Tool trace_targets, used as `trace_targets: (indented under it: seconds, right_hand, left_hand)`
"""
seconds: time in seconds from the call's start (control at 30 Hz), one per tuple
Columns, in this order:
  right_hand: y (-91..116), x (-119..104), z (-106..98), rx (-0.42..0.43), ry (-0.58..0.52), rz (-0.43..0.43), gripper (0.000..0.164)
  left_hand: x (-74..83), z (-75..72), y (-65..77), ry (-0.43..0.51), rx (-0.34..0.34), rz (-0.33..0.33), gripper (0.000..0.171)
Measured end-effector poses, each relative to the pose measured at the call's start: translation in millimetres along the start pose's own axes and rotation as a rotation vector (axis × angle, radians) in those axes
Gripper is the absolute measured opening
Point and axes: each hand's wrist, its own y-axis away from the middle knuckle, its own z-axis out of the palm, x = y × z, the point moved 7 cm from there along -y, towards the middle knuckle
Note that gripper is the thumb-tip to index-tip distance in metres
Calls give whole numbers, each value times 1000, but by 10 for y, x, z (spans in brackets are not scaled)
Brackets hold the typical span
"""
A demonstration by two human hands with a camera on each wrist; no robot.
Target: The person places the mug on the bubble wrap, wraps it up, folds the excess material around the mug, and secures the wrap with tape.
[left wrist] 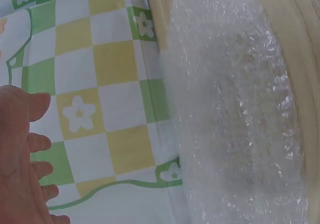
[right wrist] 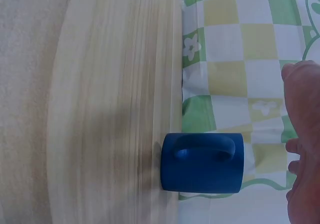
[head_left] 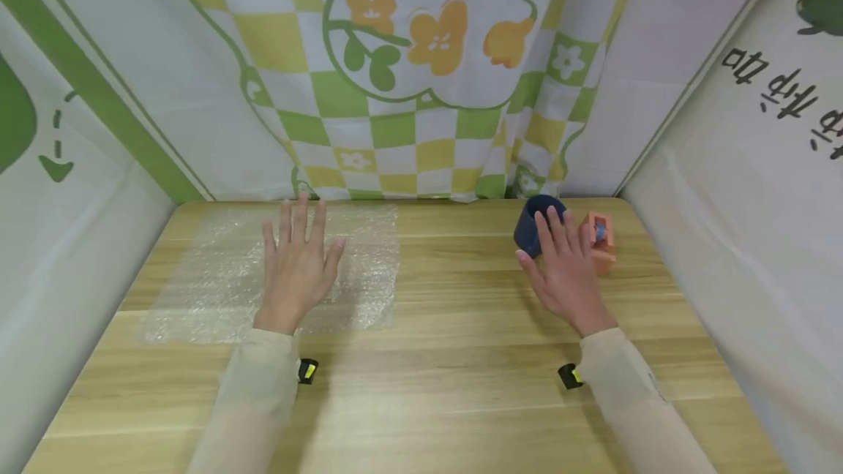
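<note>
Two hands, my left hand [head_left: 296, 273] and my right hand [head_left: 568, 276], hover with fingers spread, grasping nothing, above a wood-grain table [head_left: 441, 401].
Under my left hand lies a flat sheet of bubble wrap [head_left: 211, 291]; by my right, near the table's far edge, a dark blue mug [head_left: 526, 231] stands upright, a salmon-orange block [head_left: 602, 262] just beside it. White fabric walls [head_left: 744, 232] flank the table, the right one printed with dark characters [head_left: 789, 92]; behind hangs a green, yellow and white checked curtain [head_left: 424, 134] with orange flowers.
</note>
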Motion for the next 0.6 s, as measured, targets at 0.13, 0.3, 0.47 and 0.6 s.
trace_targets:
  seconds: [0.13, 0.3, 0.47, 0.6]
  right_hand:
    - [20, -40, -16, 11, -9, -18, 73]
    - [49, -93, -19, 25, -15, -41, 69]
    - [78, -152, 0, 20, -22, -63, 64]
    - [108, -185, 31, 14, -37, -61, 59]
  left_hand:
    - [75, 17, 14, 12, 7, 8, 67]
    - [180, 55, 40, 15, 33, 12, 67]
    - [291, 160, 71, 41, 20, 2, 61]
    - [395, 284, 97, 46, -21, 22, 50]
